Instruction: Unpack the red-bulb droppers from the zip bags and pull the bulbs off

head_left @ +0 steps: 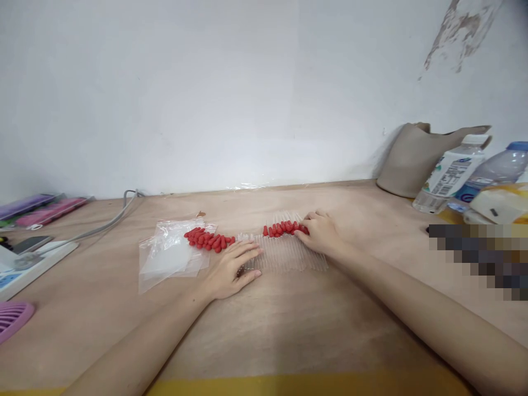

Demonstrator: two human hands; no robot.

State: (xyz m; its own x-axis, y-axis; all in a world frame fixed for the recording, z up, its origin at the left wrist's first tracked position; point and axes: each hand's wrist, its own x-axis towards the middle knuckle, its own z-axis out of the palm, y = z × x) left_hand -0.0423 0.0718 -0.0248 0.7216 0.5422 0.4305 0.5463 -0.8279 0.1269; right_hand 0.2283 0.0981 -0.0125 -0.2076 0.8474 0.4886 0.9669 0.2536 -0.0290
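Note:
A row of thin clear tubes [284,256], like glass dropper pipettes, lies side by side on the table. Red rubber bulbs [280,228] sit along the upper part of the row's right half. Over the left end of the tubes rests my left hand [231,269], palm down, fingers stretched and thumb apart. My right hand [324,234] is at the right end, thumb and forefinger closed around a red bulb there; its other fingers partly hide one another. A loose pile of red bulbs [206,240] lies left of the tubes, on the edge of clear plastic bags [169,258].
On the left are a power strip [53,264] with a grey cable [107,223], a phone [33,243], purple and pink packs [53,212] and a pink slotted object [14,320]. A beige container [406,159] and bottles [451,170] stand at the right, near the wall.

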